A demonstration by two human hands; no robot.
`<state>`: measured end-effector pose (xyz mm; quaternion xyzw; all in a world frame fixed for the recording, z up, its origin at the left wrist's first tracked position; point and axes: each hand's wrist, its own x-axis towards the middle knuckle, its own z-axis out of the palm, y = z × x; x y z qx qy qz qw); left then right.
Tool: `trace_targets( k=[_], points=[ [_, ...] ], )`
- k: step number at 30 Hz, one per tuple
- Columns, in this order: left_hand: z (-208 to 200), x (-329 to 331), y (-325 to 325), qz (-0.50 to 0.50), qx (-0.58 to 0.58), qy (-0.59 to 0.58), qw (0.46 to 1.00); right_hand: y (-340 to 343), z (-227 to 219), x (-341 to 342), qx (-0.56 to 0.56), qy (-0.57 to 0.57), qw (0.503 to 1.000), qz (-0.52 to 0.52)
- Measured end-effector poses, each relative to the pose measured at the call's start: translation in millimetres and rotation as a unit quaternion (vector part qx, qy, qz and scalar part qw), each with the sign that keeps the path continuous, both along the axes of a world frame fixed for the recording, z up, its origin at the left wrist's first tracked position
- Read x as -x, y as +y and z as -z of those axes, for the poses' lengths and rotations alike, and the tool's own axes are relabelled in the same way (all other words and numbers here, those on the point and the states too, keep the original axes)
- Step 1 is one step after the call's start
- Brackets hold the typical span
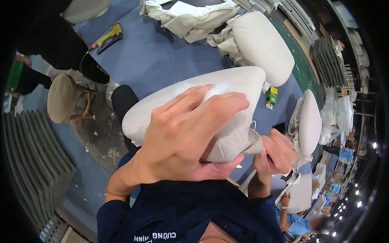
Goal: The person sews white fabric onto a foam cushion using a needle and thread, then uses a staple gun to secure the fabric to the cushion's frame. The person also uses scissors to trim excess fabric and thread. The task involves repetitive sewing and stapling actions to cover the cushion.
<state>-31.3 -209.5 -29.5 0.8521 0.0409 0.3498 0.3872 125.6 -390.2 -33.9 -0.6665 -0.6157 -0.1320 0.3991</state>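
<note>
A padded cushion covered in beige fabric (243, 79) is in front of me, tilted over the blue table. My left hand (178, 133) grips its near corner, fingers spread over the top and thumb underneath. A patch of white padding (216, 90) shows beside the fingers. Just to the right, my right hand (275, 154) pinches a twisted flap of the cover fabric (254, 145) and holds it taut. The cushion's underside is hidden.
The blue table (142, 60) bears a yellow and black staple gun (110, 38), a covered cushion (263, 44), loose fabric pieces (190, 20) and a small green-yellow box (272, 98). A stool (63, 99) stands left. Another person (298, 222) is at lower right.
</note>
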Motion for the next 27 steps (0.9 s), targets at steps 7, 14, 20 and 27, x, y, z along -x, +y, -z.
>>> trace_targets(
  k=[7,14,20,27],
  points=[
    [11,-11,10,0.070,-0.059,-0.111,0.990,5,31,2,-0.084,0.098,0.992,0.009],
    [17,-12,17,0.044,-0.011,-0.064,0.997,-1,34,14,-0.085,0.106,0.988,0.078],
    [56,31,15,-0.127,-0.057,0.042,0.989,14,39,12,-0.109,0.124,0.985,0.044],
    [24,42,-9,-0.130,-0.001,0.095,0.987,21,9,-5,-0.117,0.086,0.989,-0.001]
  ],
)
